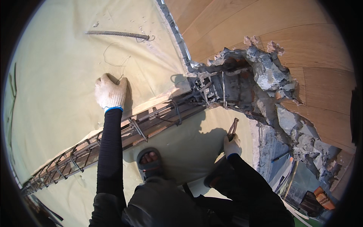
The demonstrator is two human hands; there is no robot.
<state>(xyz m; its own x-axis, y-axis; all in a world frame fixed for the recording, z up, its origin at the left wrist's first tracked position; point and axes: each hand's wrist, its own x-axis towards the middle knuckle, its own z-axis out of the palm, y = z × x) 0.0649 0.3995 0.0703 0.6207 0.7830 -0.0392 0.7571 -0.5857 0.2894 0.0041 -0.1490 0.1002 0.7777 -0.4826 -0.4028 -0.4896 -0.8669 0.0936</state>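
My left hand (110, 92), in a white knit glove with a blue cuff edge, is closed low over the pale yellow sheet (56, 90). A thin looped tie wire (121, 68) runs from its fingers across the sheet; the grip itself is partly hidden. My right hand (232, 146), gloved too, is wrapped around the handles of metal pincers (233, 127), whose jaws point up and away from me. Between my hands runs a long cage of steel reinforcing bars (140, 128) with stirrups, set in a slot in the sheeted surface.
A short ribbed steel bar (119, 34) lies on the sheet at the far left. Broken concrete (270, 73) with exposed bars borders wooden panels (302, 41) on the right. My sandalled foot (149, 160) stands near the bar cage. Orange brick-like pieces (324, 198) lie at lower right.
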